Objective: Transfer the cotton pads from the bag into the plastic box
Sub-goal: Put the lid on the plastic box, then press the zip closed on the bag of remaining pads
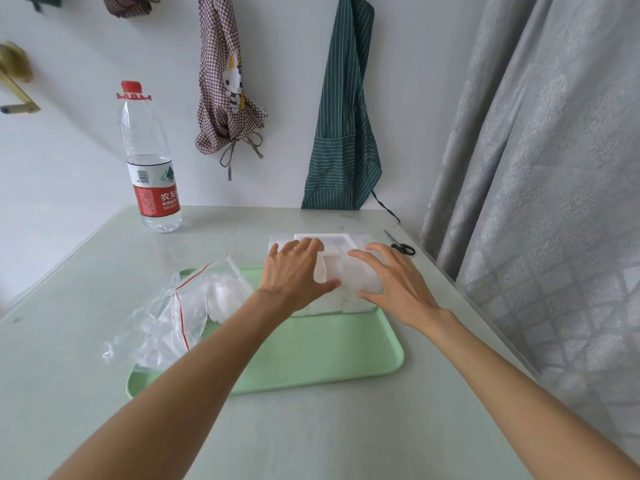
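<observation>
Much of the plastic box is covered by the two hands, and its pale translucent walls blur into the white lid-like piece just beyond it, so its compartments are hard to separate; white shapes show through its near wall, but whether they are cotton pads cannot be told. The box stands on the far right part of the green tray. The left hand lies over the box's left top with fingers spread and the thumb against its near side. The right hand rests on its right end, fingers spread and nearly straight. The clear zip bag, with a red seal line, lies crumpled on the tray's left side, a cluster of round white cotton pads showing through it. On the surface, a water bottle stands far left, and scissors lie far right.
</observation>
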Tool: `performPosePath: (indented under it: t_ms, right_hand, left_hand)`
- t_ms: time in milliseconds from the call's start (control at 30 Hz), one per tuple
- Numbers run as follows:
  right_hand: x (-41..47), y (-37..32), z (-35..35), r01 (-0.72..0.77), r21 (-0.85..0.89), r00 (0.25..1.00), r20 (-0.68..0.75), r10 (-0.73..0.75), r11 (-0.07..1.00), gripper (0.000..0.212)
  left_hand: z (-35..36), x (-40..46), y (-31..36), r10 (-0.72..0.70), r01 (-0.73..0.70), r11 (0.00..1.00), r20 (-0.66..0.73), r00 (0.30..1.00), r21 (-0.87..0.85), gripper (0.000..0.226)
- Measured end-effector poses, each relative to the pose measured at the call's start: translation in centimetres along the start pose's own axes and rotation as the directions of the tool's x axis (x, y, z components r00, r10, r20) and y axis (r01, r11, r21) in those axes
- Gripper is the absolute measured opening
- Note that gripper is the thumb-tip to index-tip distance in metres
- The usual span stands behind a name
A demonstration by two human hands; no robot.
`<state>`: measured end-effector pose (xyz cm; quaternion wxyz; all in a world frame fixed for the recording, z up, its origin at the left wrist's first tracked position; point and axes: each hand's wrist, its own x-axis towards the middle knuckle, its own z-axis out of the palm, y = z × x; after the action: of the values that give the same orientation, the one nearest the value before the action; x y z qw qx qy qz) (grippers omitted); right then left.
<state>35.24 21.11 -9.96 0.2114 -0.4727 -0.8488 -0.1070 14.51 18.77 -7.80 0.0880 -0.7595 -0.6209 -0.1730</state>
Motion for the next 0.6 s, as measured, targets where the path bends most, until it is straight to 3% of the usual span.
performPosePath:
  t_ms: [100, 200, 300, 400, 500, 600]
  right_hand:
    - [0.2, 0.0, 0.3, 0.006, -0.001, 1.0, -0.007, -0.006, 1.0, 0.073]
    - [-0.2, 0.2, 0.6, 0.017, -0.001, 1.0, -0.016, -0.017, 1.0, 0.076]
    - [-1.0, -0.4, 0.4, 0.014, -0.004, 0.991, -0.13, -0.015, 1.0, 0.075]
    - [-1.7, -3.6, -0.9, 0.036, 0.087, 0.928, -0.373, -0.001, 0.996, 0.054]
    - [-1.6, -9.2, -2.2, 0.038, 0.272, 0.926, -0.371, 0.068, 0.961, 0.019]
    - [0.1, -14.0, -2.6, -0.057, 0.373, 0.981, -0.15, 0.121, 0.926, 0.019]
  left_hand:
    - [0.0, 0.4, 0.1, -0.03, 0.031, 0.999, 0.037, 0.999, -0.018, 0.07]
    - [-0.5, -0.7, 0.1, -0.013, 0.018, 0.989, 0.035, 0.999, -0.149, 0.072]
    - [-2.3, -3.3, -1.8, -0.006, -0.029, 0.974, -0.155, 0.988, -0.223, 0.059]
    - [-5.3, -6.8, -5.1, -0.175, 0.088, 0.963, -0.343, 0.923, -0.256, 0.043]
    - [-7.8, -9.6, -10.0, -0.475, 0.415, 0.869, -0.216, 0.853, -0.271, 0.031]
    - [-8.4, -12.0, -15.5, -0.62, 0.628, 0.773, 0.101, 0.778, -0.089, 0.02]
